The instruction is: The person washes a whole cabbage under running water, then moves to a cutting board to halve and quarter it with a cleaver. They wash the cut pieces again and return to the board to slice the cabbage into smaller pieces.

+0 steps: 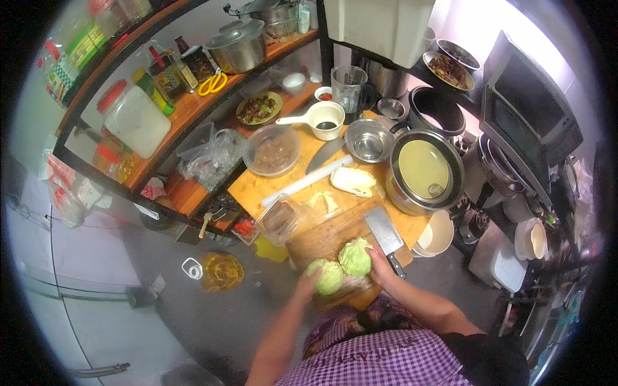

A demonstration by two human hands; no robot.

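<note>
Two pale green cabbage heads lie side by side over the near part of a wooden cutting board (314,241). My left hand (309,283) holds the left cabbage (329,277) from its outer side. Around the outer side of the right cabbage (356,256) curls my right hand (380,265), its fingers partly hidden. A cleaver (385,231) with a black handle rests on the board's right part, close to my right hand. Beyond the board are a piece of napa cabbage (353,182), leaf scraps (330,202), a white rod (309,179) and a dark knife blade (324,155).
On the left of the table stand a clear tub (272,150) and a square plastic container (281,219). A large pot (425,171) is at the right, beside a metal bowl (369,140) and a white ladle (326,120). An oil jug (222,271) stands on the floor.
</note>
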